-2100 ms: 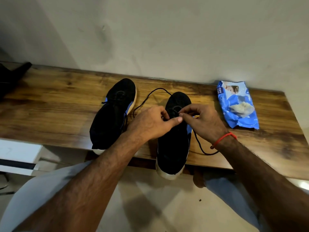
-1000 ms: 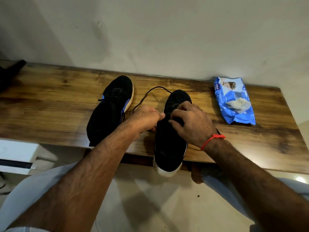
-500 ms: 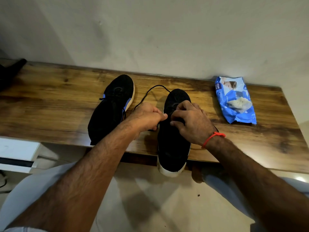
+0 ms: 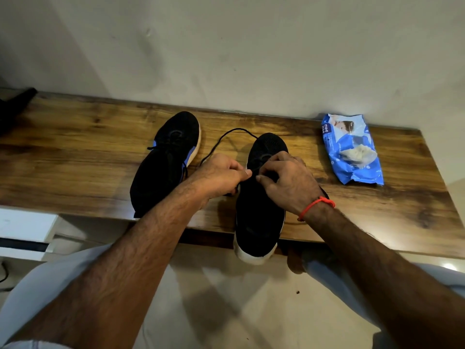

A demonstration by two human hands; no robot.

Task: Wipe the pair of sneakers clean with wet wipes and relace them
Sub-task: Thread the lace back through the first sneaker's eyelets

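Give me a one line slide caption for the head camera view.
Both hands, left and right, thread a black lace into the right sneaker on a wooden table.

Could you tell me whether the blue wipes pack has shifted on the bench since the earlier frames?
No. The wipes pack lies by the wall at the bench's right end as before; only the camera shifted.
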